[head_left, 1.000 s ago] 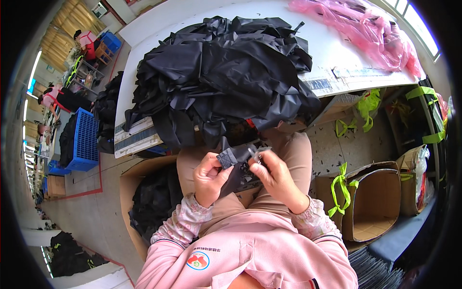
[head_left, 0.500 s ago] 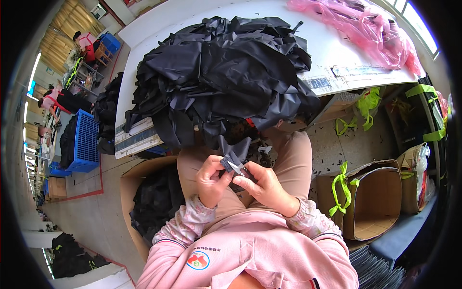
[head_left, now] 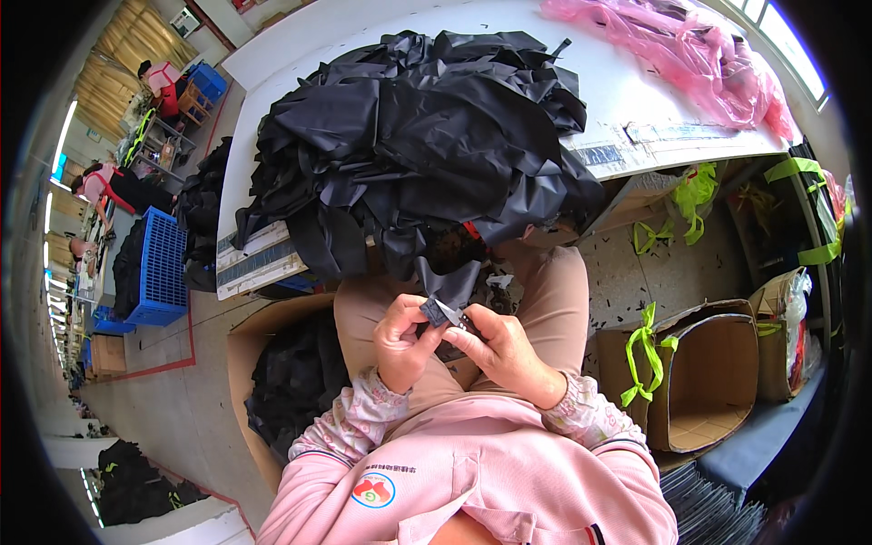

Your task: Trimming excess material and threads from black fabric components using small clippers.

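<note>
Above my lap, my left hand (head_left: pixel 401 347) pinches the corner of a piece of black fabric (head_left: pixel 449 282). From that corner the fabric runs up toward a big heap of black fabric (head_left: pixel 409 145) on the white table. My right hand (head_left: pixel 505 354) is closed around small metal thread snips (head_left: pixel 451 315), mostly hidden by the fingers. Their pale pointed blades lie against the fabric corner, beside my left fingertips. Whether the blades are parted is too small to tell.
A cardboard box (head_left: pixel 241 381) with black fabric stands by my left leg. Another cardboard box (head_left: pixel 713 386) stands at the right. Pink plastic sheeting (head_left: pixel 708 73) lies on the table (head_left: pixel 627 104). Blue crates (head_left: pixel 162 268) and two people working are farther left.
Both hands stay almost in place. The fabric corner and the snips' blades have shifted very slightly to the right.
</note>
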### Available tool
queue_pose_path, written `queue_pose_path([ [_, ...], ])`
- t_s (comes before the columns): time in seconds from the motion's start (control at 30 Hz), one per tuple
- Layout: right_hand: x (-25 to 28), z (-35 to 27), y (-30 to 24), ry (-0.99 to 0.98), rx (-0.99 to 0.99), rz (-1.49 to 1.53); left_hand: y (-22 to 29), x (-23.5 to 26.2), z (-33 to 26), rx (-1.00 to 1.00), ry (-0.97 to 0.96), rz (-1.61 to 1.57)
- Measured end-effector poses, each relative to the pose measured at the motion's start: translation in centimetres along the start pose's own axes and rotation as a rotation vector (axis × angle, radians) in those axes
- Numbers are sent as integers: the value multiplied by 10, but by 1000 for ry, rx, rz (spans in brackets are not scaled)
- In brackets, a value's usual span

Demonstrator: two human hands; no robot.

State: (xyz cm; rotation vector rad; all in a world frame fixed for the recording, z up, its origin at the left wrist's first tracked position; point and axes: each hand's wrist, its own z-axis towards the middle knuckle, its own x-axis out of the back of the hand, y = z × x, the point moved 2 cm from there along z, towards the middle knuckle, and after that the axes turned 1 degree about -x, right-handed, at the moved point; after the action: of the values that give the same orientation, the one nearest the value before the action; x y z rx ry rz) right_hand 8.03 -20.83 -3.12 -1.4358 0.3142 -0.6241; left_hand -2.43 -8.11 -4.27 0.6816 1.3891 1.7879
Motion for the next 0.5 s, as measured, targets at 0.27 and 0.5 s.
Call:
queue_pose_path([
  [0.27,0,-4,6,-27,-44,-40,0,-1,-2,13,-1,-7],
  [0.5,3,-3,-2,-46,-60,-36,-6,3,-3,-16,-58,52],
])
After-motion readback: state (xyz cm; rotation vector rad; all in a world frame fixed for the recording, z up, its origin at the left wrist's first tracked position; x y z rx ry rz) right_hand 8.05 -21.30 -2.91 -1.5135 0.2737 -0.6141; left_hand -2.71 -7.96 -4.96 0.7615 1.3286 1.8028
